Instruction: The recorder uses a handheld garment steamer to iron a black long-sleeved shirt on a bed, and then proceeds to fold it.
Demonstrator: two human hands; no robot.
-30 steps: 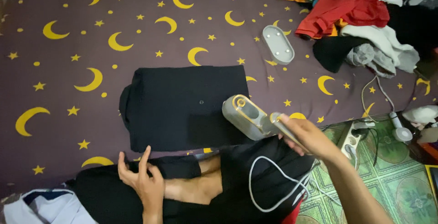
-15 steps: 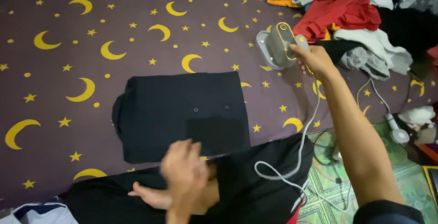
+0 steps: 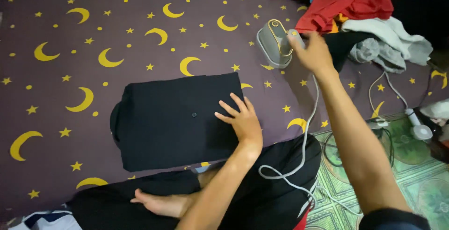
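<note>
The left hand (image 3: 243, 120) lies flat, fingers spread, on the folded black shirt (image 3: 175, 120). The right hand (image 3: 312, 52) grips the rounded grey iron (image 3: 273, 43) on the soft starry bed (image 3: 70, 85).

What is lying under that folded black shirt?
The folded black shirt lies flat on a purple bedsheet with yellow moons and stars, which shows all around it. The left hand rests on the shirt's right edge. Whatever lies directly beneath is covered.
</note>
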